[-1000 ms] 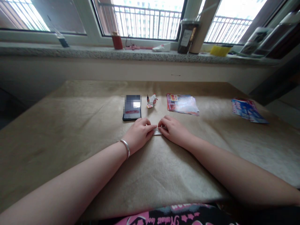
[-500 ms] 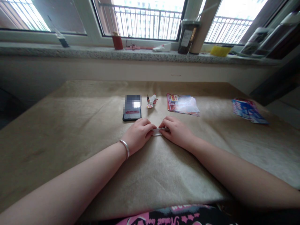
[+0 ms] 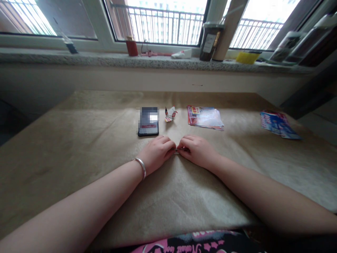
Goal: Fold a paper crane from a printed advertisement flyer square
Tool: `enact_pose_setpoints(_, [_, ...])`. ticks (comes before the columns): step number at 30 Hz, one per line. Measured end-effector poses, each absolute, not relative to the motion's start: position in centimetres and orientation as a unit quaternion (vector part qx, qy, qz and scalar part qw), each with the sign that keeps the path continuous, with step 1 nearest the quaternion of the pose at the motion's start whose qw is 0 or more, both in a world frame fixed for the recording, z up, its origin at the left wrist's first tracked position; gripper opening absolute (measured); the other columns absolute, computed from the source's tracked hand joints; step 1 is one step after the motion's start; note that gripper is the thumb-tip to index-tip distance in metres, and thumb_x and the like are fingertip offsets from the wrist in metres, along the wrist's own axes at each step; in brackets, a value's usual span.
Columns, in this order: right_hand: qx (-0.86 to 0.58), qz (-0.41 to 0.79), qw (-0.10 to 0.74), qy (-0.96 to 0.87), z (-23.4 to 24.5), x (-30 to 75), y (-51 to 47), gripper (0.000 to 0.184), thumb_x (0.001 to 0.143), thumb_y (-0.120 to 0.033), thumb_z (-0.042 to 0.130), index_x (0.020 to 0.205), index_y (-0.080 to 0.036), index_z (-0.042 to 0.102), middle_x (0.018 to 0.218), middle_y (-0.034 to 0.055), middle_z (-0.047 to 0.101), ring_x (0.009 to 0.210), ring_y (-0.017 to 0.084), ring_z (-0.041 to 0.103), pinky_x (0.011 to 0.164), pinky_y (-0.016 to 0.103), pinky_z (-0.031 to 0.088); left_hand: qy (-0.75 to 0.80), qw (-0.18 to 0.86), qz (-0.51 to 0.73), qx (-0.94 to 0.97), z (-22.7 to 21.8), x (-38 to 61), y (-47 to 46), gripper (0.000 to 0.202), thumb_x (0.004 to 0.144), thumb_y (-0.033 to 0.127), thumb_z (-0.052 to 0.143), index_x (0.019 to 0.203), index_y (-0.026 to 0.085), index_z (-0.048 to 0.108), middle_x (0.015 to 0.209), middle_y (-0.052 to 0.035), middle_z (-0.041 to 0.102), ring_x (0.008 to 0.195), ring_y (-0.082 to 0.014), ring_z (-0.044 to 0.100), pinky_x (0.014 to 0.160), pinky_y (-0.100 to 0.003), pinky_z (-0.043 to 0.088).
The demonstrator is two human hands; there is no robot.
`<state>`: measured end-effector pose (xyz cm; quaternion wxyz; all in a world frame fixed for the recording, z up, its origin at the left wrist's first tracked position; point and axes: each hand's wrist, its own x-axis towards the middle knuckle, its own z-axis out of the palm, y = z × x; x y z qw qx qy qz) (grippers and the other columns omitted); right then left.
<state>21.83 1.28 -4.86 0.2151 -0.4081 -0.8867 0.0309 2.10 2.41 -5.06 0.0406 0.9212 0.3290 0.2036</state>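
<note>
My left hand (image 3: 158, 149) and my right hand (image 3: 196, 149) meet low over the table, fingertips almost touching. Between them both pinch a small folded piece of paper (image 3: 177, 149), of which only a thin edge shows; the fingers hide the rest. A silver bangle circles my left wrist. Just beyond the left hand lies a phone (image 3: 149, 123) with a lit, partly blurred screen. To its right stands a folded paper bird (image 3: 170, 114) with red and white patterning. Beyond the right hand rests a stack of printed paper sheets (image 3: 205, 117).
More blue and red printed sheets (image 3: 279, 124) lie at the table's right. The table (image 3: 65, 147) has a tan cover. On the stone windowsill (image 3: 100, 60) behind it stand a red container (image 3: 131, 47), a dark jar (image 3: 209, 44) and a yellow object (image 3: 247, 57).
The hands have come slightly closer together and the right one has moved a little nearer to me. The pale strip of paper visible between them has narrowed to a thin edge.
</note>
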Motion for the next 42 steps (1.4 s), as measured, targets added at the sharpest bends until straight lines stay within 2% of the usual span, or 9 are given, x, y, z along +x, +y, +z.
enact_pose_setpoints(5, [-0.395,0.016,0.201,-0.896,-4.9,22.0,1.2,0.009,0.086,-0.026,0.055,0.084,-0.018,0.06,0.082,0.0033,0.064,0.079,0.016,0.056,0.071,0.026,0.04,0.332,-0.009,0.18,0.926,-4.7,1.9,2.1,0.019,0.091,0.024,0.046,0.077,0.015,0.057,0.079,-0.0041,0.058,0.074,-0.0157,0.052,0.068,-0.026,0.043])
enact_pose_setpoints(11, [-0.384,-0.01,0.185,-0.905,-4.8,22.2,1.1,0.012,0.086,-0.026,0.054,0.08,-0.018,0.059,0.081,0.0039,0.064,0.078,0.017,0.055,0.068,0.026,0.039,0.321,-0.037,0.136,0.937,-4.3,1.8,2.1,0.011,0.086,0.021,0.05,0.078,0.016,0.056,0.079,-0.0032,0.057,0.072,-0.0159,0.051,0.064,-0.025,0.043])
enact_pose_setpoints(15, [-0.378,-0.024,0.177,-0.908,-4.9,22.2,1.1,0.019,0.09,-0.029,0.05,0.078,-0.017,0.059,0.079,0.0049,0.063,0.076,0.017,0.055,0.068,0.027,0.038,0.32,-0.038,0.128,0.938,-4.5,1.8,2.2,0.017,0.089,0.025,0.047,0.077,0.017,0.056,0.079,-0.0032,0.057,0.073,-0.016,0.051,0.065,-0.026,0.043])
enact_pose_setpoints(18, [-0.388,-0.019,0.168,-0.906,-4.7,22.0,1.0,0.017,0.089,-0.028,0.05,0.079,-0.018,0.059,0.08,0.0052,0.062,0.077,0.017,0.054,0.067,0.027,0.037,0.321,-0.037,0.131,0.937,-4.5,1.8,2.1,0.023,0.092,0.028,0.043,0.077,0.017,0.056,0.079,-0.0034,0.056,0.072,-0.0156,0.05,0.065,-0.026,0.043])
enact_pose_setpoints(33, [-0.431,-0.051,0.065,-0.899,-3.0,23.3,0.8,0.011,0.085,-0.023,0.052,0.08,-0.018,0.06,0.084,0.0054,0.064,0.08,0.018,0.054,0.066,0.028,0.036,0.327,-0.054,0.113,0.937,-4.2,1.8,2.0,0.02,0.091,0.025,0.046,0.077,0.015,0.056,0.079,-0.004,0.058,0.073,-0.0163,0.052,0.064,-0.027,0.043])
enact_pose_setpoints(42, [-0.434,-0.05,0.066,-0.897,-3.0,23.4,0.8,0.011,0.085,-0.024,0.05,0.08,-0.019,0.058,0.086,0.0047,0.064,0.081,0.018,0.054,0.066,0.028,0.037,0.351,-0.012,0.111,0.93,-3.8,1.8,1.8,0.018,0.091,0.023,0.047,0.081,0.015,0.06,0.082,-0.0044,0.06,0.076,-0.0167,0.054,0.068,-0.027,0.045])
